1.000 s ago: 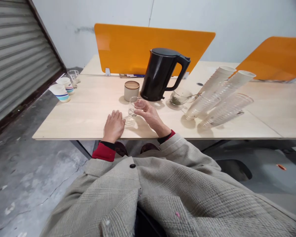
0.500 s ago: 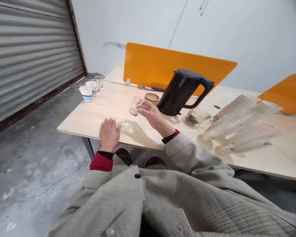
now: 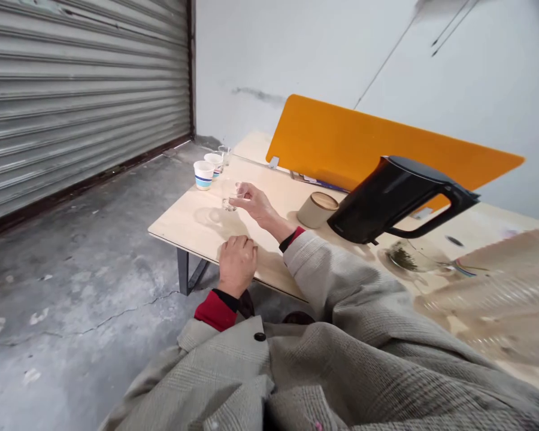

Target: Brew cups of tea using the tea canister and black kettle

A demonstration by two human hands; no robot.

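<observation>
My right hand (image 3: 256,206) grips a clear plastic cup (image 3: 228,193) by its rim, thumb and fingers closed on it. Dark bits show at the bottom of the cup. It is over the left part of the table (image 3: 184,218), and whether it touches the top I cannot tell. At the table's front edge lies my left hand (image 3: 238,261), palm down, holding nothing, its fingers loosely bent. Beyond the cup stand two white paper cups with blue bands, the nearer paper cup (image 3: 203,175) in front, and another clear cup (image 3: 225,154) behind them.
A black kettle (image 3: 386,200) stands right of a beige canister (image 3: 314,211) with a wooden lid. Dark leaves lie in a clear glass vessel (image 3: 424,254). Stacked plastic cups (image 3: 503,293) fill the right side. An orange divider (image 3: 368,143) crosses the table's back.
My right hand has carried the clear cup left, toward the paper cups. The view has turned left, so the kettle and stacks sit further right. My left hand stays at the table edge.
</observation>
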